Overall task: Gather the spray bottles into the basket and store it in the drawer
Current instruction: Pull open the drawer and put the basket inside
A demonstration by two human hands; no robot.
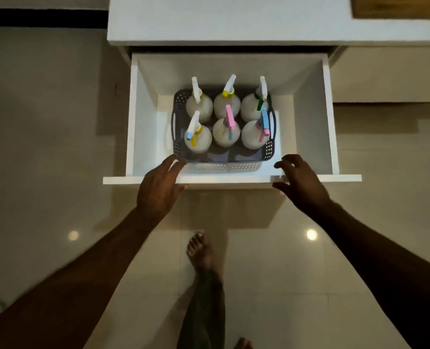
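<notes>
Both hands, left hand point(158, 187) and right hand point(300, 183), look loose and empty at the drawer point(231, 179) front edge; a hard push could tip the tall spray bottles point(225, 114) in the basket point(224, 161).

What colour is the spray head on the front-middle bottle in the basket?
Pink, with a blue trigger, on the front-middle bottle in the basket; clearest in the head view.

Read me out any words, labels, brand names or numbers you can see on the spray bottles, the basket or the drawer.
No readable text anywhere in this view.
Spray bottles: six, plain whitish bodies with coloured triggers and no label visible from above.
Basket: grey perforated plastic, no marking to be seen.
Drawer: plain white panels, no sign or number.
The picture is dim, so fine print would not show.
</notes>
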